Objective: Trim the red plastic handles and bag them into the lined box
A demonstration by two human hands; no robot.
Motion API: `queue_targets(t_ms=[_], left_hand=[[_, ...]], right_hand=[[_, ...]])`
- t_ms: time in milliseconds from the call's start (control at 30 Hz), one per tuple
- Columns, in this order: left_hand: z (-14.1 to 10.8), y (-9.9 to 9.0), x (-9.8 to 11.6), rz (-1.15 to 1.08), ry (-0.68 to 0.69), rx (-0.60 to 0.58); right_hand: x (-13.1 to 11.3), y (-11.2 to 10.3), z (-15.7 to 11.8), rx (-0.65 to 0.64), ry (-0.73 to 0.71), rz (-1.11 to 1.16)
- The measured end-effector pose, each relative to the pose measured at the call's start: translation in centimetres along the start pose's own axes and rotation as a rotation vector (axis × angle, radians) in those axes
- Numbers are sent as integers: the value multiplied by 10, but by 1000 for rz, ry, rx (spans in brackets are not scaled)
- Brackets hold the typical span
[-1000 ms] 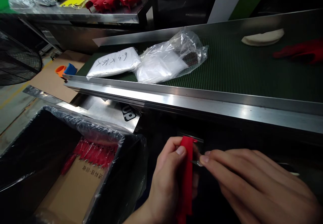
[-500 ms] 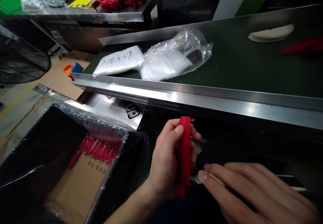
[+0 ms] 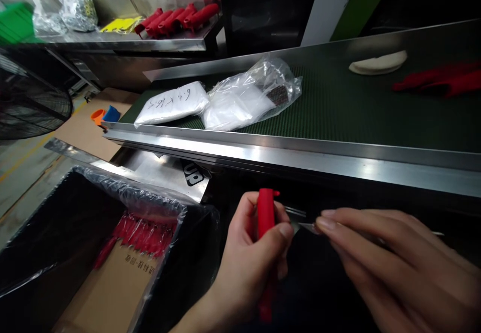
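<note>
A long red plastic part stands nearly upright in my left hand, whose fingers wrap round it with the thumb across its front. My right hand pinches a thin knife between thumb and fingertips. Its pointed metal blade sticks out to the left, a little apart from the red part. Most of the knife's handle is hidden by my fingers. Both hands are in front of the conveyor's near edge.
Behind the metal rail runs a green conveyor belt with plastic bags, a pale curved piece and red parts. A lined box at lower left holds bagged red parts. Several red parts lie on a shelf.
My right hand has drawn the knife up and away from the red part's lower edge. My left thumb has moved lower across the part. The whole view has shifted slightly.
</note>
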State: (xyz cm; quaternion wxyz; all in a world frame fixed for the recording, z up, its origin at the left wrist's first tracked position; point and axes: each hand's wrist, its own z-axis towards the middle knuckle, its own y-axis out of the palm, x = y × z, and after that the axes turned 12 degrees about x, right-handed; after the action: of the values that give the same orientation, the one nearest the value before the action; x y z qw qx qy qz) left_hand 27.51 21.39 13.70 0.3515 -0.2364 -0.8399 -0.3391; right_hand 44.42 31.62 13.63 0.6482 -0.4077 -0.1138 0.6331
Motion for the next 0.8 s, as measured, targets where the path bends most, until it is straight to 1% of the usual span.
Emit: queue_targets(t_ms=[100, 233, 533, 600, 700, 800], left_hand=[[-9, -2, -4, 20, -11, -25], [-16, 1, -2, 17, -17, -23], [-17, 5, -3, 15, -50, -10], [-17, 5, -3, 23, -57, -3], [-17, 4, -4, 36, -60, 0], [-15, 2, -6, 26, -79, -28]], right_hand=[[1, 1, 11, -29, -49, -23], [-3, 4, 15, -17, -33, -19], [-1, 5, 13, 10, -57, -30], [0, 5, 12, -2, -71, -40], [0, 8, 11, -2, -39, -12], [-2, 12, 11, 26, -10, 3]])
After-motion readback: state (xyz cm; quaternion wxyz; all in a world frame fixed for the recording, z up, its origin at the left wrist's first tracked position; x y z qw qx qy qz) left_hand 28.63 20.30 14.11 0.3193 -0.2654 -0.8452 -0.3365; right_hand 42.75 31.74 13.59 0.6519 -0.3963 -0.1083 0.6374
